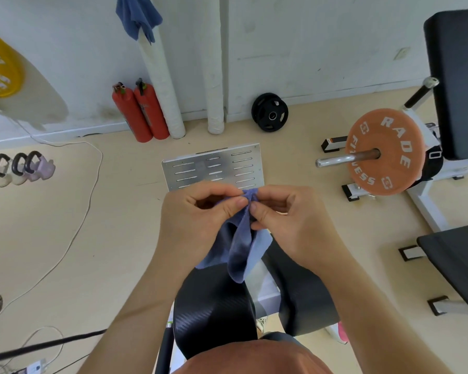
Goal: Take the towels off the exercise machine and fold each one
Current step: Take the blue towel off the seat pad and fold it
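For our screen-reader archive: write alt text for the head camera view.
The left hand and right hand pinch the top edge of a blue towel, which hangs down above the black roller pads of an exercise machine. A second blue towel is draped on a white padded post by the wall, beside two red fire extinguishers.

And here's a rust-orange shirt (254,357) (just its front, at the bottom edge), both forearms bare above it, left hand (197,211) and right hand (289,214) with short nails.
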Tool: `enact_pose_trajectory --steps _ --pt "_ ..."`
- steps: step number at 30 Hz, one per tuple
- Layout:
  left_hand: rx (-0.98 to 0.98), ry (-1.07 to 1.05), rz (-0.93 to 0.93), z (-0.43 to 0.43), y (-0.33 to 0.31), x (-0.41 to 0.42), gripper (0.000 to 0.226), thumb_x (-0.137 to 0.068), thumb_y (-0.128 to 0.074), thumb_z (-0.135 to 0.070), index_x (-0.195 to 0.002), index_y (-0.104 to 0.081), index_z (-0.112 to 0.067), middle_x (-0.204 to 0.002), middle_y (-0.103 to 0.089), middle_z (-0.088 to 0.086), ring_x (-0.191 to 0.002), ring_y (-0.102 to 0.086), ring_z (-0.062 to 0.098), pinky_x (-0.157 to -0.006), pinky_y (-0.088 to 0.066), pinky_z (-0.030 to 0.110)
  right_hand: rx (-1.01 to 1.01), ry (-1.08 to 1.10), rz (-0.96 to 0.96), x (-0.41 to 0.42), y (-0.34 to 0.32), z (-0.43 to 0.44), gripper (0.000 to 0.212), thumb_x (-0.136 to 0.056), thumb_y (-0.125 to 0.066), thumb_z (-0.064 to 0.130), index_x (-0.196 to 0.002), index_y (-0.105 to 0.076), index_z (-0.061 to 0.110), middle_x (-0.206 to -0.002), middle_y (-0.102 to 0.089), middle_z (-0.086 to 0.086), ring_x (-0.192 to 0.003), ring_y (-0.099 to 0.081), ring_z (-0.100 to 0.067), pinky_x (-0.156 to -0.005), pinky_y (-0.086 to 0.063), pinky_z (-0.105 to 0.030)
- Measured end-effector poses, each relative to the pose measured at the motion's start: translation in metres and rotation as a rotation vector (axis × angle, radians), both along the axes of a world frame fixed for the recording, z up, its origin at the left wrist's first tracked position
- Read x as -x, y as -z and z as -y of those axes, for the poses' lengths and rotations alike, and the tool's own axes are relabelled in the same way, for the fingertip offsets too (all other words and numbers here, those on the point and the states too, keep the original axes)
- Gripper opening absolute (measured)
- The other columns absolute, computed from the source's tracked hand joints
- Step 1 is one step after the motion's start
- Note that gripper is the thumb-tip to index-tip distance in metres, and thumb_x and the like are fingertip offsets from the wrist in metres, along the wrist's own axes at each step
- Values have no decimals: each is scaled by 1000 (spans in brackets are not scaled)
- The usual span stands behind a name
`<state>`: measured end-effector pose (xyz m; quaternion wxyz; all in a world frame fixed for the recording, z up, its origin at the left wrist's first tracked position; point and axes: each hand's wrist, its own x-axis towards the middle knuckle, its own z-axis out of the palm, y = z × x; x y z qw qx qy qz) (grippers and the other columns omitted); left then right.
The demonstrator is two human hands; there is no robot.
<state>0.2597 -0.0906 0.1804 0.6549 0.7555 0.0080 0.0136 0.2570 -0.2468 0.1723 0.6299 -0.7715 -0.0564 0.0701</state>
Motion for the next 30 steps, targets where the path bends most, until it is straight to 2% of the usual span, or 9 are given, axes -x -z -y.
enact_pose_trajectory --steps 7,11,15,19,22,23,26,28,30 --pt "-9 -46 64 6 -4 3 23 -73 -76 0 -75 -72 -23 -73 -73 -9 -71 -69 5 -66 -50 13 98 23 57 5 -5 0 20 -90 -61 13 -103 -75 18 -95 -76 4 -92 -70 -7 -88 -56 -33" --pt "-35 -34 87 5 -2 3 27 -75 -75 -1 -80 -71 -28 -74 -71 -8 -72 -66 3 -66 -49 12 228 -31 135 5 -8 0 26 -88 -50 19 -98 -74 12 -89 -74 -5 -87 -69 -21 -80 -54 -43" --pt "-201 42 195 4 3 1 20 -79 -68 -14 -94 -72 -28 -89 -69 -6 -85 -64 4 -75 -48 14 308 -68 166 2 -8 2 29 -89 -46 22 -92 -70 6 -81 -70 -12 -79 -65 -28 -72 -52 -47" --pt "-270 -53 247 8 8 1 16 -75 -70 -10 -82 -72 -24 -83 -64 -11 -81 -60 2 -69 -43 10 280 -11 105 1 -7 -3 23 -87 -50 16 -82 -69 5 -73 -68 -13 -74 -64 -30 -69 -54 -46" --pt "-332 -32 270 12 15 2 25 -77 -69 -2 -78 -64 -27 -84 -57 -12 -78 -54 0 -66 -37 7 309 5 41 -6 -2 -7 19 -85 -53 6 -74 -68 10 -66 -65 -8 -62 -58 -20 -62 -50 -35" --pt "-336 -11 265 13 19 3 24 -79 -67 -4 -77 -61 -28 -84 -56 -12 -78 -53 1 -65 -36 8 328 -8 34 -8 2 -7 19 -83 -53 6 -74 -69 12 -66 -66 -5 -64 -60 -16 -63 -50 -34" --pt "-288 62 133 13 28 3 21 -82 -59 -14 -77 -57 -33 -78 -61 -17 -74 -55 0 -66 -41 12 440 -46 17 -19 18 -4 18 -75 -53 4 -71 -68 13 -66 -65 -3 -67 -61 -22 -62 -51 -36" --pt "-254 116 27 12 30 -1 25 -86 -59 -10 -76 -56 -32 -73 -62 -18 -69 -55 1 -67 -45 17 574 -44 -17 -29 34 2 21 -71 -53 0 -59 -59 15 -57 -57 -2 -60 -52 -22 -53 -42 -32" --pt "-174 98 -12 10 26 -6 28 -89 -58 -3 -77 -57 -28 -69 -60 -17 -68 -54 2 -68 -45 16 714 -44 -73 -39 51 11 22 -69 -49 -4 -58 -56 14 -61 -57 -4 -64 -55 -26 -53 -41 -32"
